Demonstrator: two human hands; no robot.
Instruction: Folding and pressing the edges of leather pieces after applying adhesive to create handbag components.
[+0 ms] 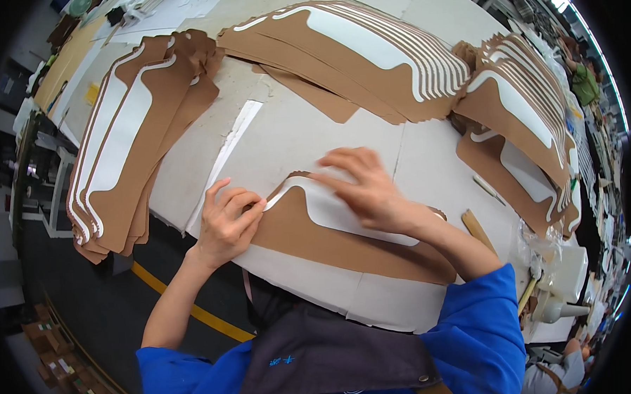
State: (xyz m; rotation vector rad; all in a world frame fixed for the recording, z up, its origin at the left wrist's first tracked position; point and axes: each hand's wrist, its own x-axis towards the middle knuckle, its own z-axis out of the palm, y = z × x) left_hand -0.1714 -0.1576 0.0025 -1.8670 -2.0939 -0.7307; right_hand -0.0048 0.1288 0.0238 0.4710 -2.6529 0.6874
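Note:
On the grey tabletop before me lies a brown sheet piece (357, 255) with a curved upper edge and a white shaped layer (323, 209) on it. My left hand (226, 220) is at its left end, with thumb and forefinger pinched together at the narrow tip of the white layer. Over the middle of the piece is my right hand (368, 191), a little blurred, its fingers stretched out and apart. It covers part of the white layer and the upper edge. I cannot tell whether its fingertips touch the piece.
Fanned stacks of similar brown-and-white pieces lie at the left (133, 134), the back (351, 54) and the right (519, 110). A white strip (237, 138) lies on the table (291, 127). Right of my right arm are a pen-like tool (489, 190) and a flat wooden stick (477, 230).

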